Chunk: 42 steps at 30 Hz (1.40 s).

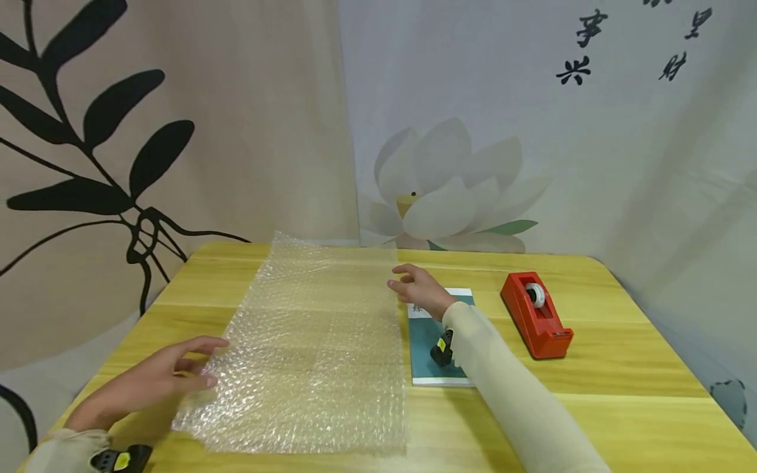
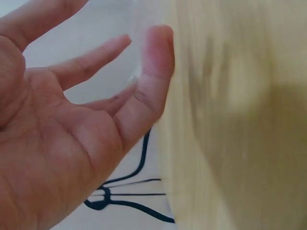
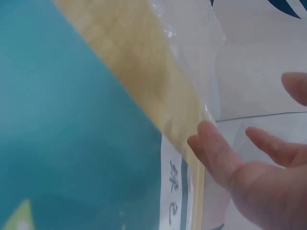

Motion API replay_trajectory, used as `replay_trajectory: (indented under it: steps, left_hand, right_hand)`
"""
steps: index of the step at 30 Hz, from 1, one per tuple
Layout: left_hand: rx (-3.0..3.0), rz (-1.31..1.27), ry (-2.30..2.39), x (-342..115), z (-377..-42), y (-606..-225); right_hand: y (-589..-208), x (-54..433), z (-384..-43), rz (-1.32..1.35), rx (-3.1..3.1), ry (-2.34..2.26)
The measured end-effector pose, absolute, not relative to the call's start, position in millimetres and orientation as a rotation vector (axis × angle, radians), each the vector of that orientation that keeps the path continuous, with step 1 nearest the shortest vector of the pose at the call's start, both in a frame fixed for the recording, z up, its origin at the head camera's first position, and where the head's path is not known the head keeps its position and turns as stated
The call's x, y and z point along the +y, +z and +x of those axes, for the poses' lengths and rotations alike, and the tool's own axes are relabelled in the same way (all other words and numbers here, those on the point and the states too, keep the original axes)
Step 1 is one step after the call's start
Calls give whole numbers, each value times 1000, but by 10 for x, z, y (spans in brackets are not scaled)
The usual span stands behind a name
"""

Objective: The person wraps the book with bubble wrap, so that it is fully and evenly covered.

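A sheet of clear bubble wrap (image 1: 313,355) lies spread on the wooden table. By its left edge is my left hand (image 1: 160,374), fingers loosely extended and parted from the thumb; the left wrist view shows nothing in its palm (image 2: 62,124). My right hand (image 1: 422,289) reaches over the far end of a teal book (image 1: 434,348), its fingertips beside the sheet's upper right edge. In the right wrist view, the right hand (image 3: 259,177) has spread, relaxed fingers and holds nothing. Whether any fingertip touches the bubble wrap, I cannot tell.
A red tape dispenser (image 1: 537,315) with a roll of tape stands on the right of the table (image 1: 621,368). Behind the table hangs a pale curtain (image 1: 266,118) printed with dark leaves, a lotus and writing. The book lies close to the sheet's right edge.
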<state>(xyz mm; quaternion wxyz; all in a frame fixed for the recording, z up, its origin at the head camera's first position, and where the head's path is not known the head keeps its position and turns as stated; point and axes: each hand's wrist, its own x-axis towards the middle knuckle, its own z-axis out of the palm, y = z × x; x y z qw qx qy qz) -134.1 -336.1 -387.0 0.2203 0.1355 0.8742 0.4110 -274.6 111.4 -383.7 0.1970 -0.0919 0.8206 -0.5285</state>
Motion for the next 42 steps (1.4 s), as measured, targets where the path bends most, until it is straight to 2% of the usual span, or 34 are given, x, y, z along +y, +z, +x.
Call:
replay_trajectory:
  steps: [8, 22, 35, 42]
  left_hand:
    - [2340, 411, 1189, -3467, -1305, -3947]
    - [2377, 735, 1256, -3520, -1342, -4046]
    - [2540, 711, 1066, -3550, -1444, -3969]
    - [2583, 536, 963, -3531, -1580, -3846]
  right_hand:
    - [-3861, 992, -2833, -203, 2267, -1495]
    - [-3964, 917, -2773, -198, 2295, -1575]
    - [-3890, 901, -2554, -269, 2879, -1041]
    - [-3899, 950, -2466, -363, 3025, -945]
